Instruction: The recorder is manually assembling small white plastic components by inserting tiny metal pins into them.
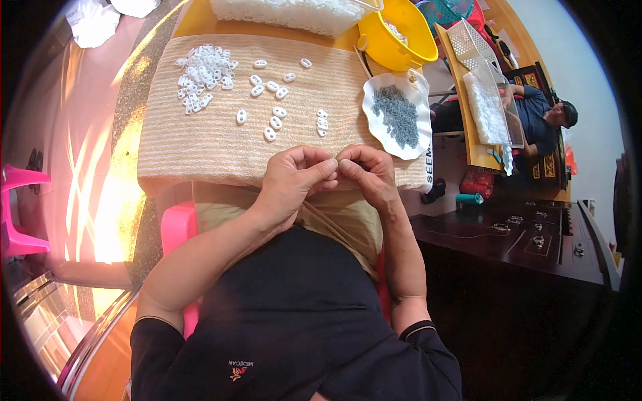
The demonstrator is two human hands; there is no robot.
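Note:
My left hand (294,180) and my right hand (371,175) meet tip to tip at the towel's near edge, both closed in a pinch. Whatever lies between the fingertips is too small to make out. Just beyond them, a short stack of white pieces (322,123) rests on the striped beige towel (174,150). Several oval white plastic pieces with two holes (275,123) are spread farther out. At the far left is a heap of small white plastic pieces (206,75). Right of my hands, a white wavy-rimmed plate (372,127) holds many small grey parts (400,115).
A clear bin of white pieces (287,15) and a yellow basin (374,50) stand at the back. To the right, another person (535,113) sits by a table with a bin of white pieces (487,110). Pink stools (17,210) and a dark wooden panel (495,234) flank me.

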